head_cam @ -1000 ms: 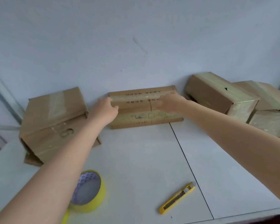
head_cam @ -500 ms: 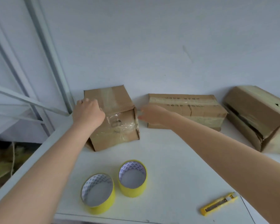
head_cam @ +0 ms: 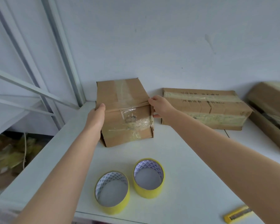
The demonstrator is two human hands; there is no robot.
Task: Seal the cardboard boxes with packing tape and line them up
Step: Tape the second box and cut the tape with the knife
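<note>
On the white tabletop [head_cam: 192,159], close to the back wall, stands a small cardboard box [head_cam: 124,110], and both hands hold it by its sides. The left hand [head_cam: 96,117] presses flat against the box's left face, thumb hooked over the top edge. The right hand [head_cam: 160,106] grips the box's upper right corner, fingers curled round the right side and thumb on the top edge. Clear packing tape runs along the top of the box and down its front face, where it is crumpled and shiny.

Just right of this box, almost touching it, lies a long flat box [head_cam: 205,109] against the wall, with printed characters on its top and tape along its front edge. Further right of the small box, at the picture's edge, a third box [head_cam: 271,113] lies tilted, partly cut off.

In front of the small box, nearer the person, stand two yellow tape rolls: the left roll [head_cam: 112,206] and the right roll [head_cam: 149,189], near each other but apart. Far to the front right of the small box, at the tabletop's near edge, lies a yellow utility knife [head_cam: 238,216].
</note>
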